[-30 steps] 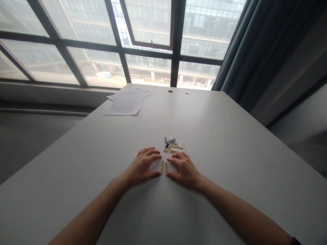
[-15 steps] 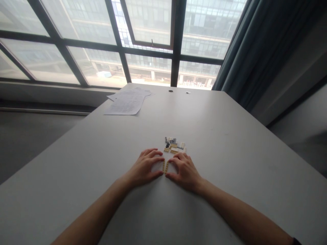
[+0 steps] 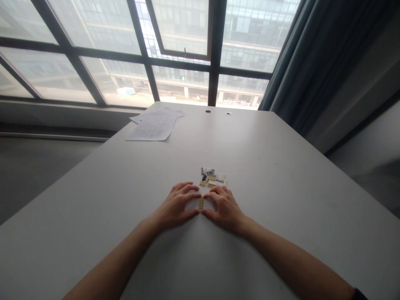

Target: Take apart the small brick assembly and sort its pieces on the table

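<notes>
Tan studded plastic strips, apart a second ago, now lie pressed side by side on the white table, pinched between left hand and right hand, fingers narrowed onto them; the lining-up looks done. Loose small bricks sit just beyond.

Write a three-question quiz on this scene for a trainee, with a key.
1. True or false: the left hand and the right hand both touch the tan strips on the table.
2. Where does the pile of small bricks lie? A: just beyond the fingertips, toward the window. B: at the table's left edge. C: under the right wrist.
3. Fill in: the papers lie near the table's far ___ corner.
Key: 1 true; 2 A; 3 left.
</notes>
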The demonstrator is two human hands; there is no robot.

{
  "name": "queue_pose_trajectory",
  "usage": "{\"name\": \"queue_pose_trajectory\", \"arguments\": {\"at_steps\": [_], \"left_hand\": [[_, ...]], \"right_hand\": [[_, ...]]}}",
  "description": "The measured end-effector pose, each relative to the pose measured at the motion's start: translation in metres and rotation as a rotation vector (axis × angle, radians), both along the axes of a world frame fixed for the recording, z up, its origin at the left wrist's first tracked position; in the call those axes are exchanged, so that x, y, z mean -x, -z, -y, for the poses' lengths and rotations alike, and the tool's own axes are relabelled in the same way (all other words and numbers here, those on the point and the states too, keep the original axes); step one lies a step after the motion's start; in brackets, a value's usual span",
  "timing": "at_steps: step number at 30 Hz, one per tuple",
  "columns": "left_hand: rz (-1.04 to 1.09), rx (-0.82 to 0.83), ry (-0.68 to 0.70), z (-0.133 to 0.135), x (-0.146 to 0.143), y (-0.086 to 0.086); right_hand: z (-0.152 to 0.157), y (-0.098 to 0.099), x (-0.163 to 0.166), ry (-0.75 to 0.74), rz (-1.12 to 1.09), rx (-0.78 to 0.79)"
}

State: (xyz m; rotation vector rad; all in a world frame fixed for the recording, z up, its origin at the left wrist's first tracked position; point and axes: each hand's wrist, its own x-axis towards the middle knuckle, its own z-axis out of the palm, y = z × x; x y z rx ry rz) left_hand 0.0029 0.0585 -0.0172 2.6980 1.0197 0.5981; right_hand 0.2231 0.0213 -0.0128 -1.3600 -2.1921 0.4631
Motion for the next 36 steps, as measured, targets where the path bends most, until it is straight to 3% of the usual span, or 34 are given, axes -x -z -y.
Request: {"name": "queue_pose_trajectory", "arguments": {"at_steps": [36], "left_hand": [[-0.008,0.015,0.0,0.0011,-0.002,-0.0009]], "right_hand": [[-0.0007,0.0017,-0.0009,-0.013,0.004,-0.04]]}}
